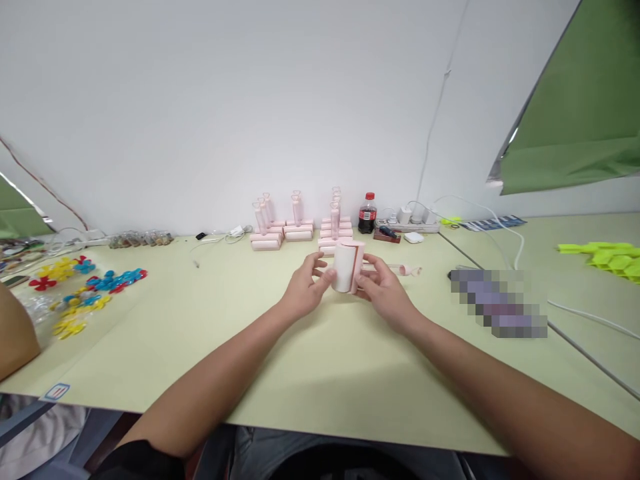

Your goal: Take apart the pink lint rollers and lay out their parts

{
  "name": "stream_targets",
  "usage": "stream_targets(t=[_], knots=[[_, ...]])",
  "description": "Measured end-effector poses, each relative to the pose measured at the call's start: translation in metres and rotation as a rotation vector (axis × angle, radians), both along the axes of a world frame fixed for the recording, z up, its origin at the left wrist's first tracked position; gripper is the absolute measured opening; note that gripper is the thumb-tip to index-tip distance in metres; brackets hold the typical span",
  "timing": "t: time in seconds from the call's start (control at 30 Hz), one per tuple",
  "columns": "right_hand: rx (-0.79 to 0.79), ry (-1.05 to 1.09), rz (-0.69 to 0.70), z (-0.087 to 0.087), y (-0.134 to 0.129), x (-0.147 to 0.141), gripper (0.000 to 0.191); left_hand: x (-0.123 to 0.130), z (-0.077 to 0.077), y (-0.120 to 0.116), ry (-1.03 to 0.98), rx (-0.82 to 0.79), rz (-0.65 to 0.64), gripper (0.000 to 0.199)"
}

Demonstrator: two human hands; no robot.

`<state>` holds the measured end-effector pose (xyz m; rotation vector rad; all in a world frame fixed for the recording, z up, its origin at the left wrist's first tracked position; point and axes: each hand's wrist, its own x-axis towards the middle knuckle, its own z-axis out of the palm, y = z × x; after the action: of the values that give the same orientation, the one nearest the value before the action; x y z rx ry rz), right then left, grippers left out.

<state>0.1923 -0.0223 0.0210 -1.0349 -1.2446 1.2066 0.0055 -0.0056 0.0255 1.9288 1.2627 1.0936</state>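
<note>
A white roll with a pink edge and a brown strip down its side [345, 267] stands upright between my hands, just above the table or on it; I cannot tell which. My left hand [306, 283] curves around its left side, thumb against the surface. From the right, my right hand [383, 290] grips it with the thumb in front and fingers partly hidden behind. Just beyond my right hand lies a slim clear and pink piece [407, 270] with a bow-shaped end. Similar pink rolls [267, 241] lie grouped by the wall, with upright pink pieces [297, 210] among them.
A cola bottle [367, 215] and a power strip [407, 225] with chargers stand at the back. On the right are a pixelated object [497, 303], cables and yellow-green honeycomb pieces [617, 261]. Colourful flower-shaped pieces [117, 280] lie left, near another person's arm [15, 333].
</note>
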Motion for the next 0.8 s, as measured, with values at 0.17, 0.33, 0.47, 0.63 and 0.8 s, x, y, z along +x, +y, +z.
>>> stream_targets(t=[0.17, 0.33, 0.47, 0.63, 0.8], knots=[[-0.074, -0.165, 0.255, -0.006, -0.024, -0.013, 0.086, -0.006, -0.006, -0.022, -0.071, -0.11, -0.064, 0.053], [-0.047, -0.568, 0.215, 0.013, -0.031, 0.005, 0.087, -0.014, -0.01, -0.027, -0.024, -0.069, -0.074, 0.047], [0.523, -0.881, -0.092, 0.03, -0.029, 0.015, 0.051, -0.008, -0.007, -0.035, 0.007, 0.017, -0.131, 0.045], [0.799, -0.927, 0.14, 0.028, -0.029, 0.012, 0.037, 0.003, -0.007, -0.044, 0.069, 0.091, -0.214, 0.04], [0.747, -0.941, 0.192, 0.028, -0.034, 0.009, 0.026, 0.005, -0.009, -0.047, 0.129, 0.084, -0.233, 0.04]])
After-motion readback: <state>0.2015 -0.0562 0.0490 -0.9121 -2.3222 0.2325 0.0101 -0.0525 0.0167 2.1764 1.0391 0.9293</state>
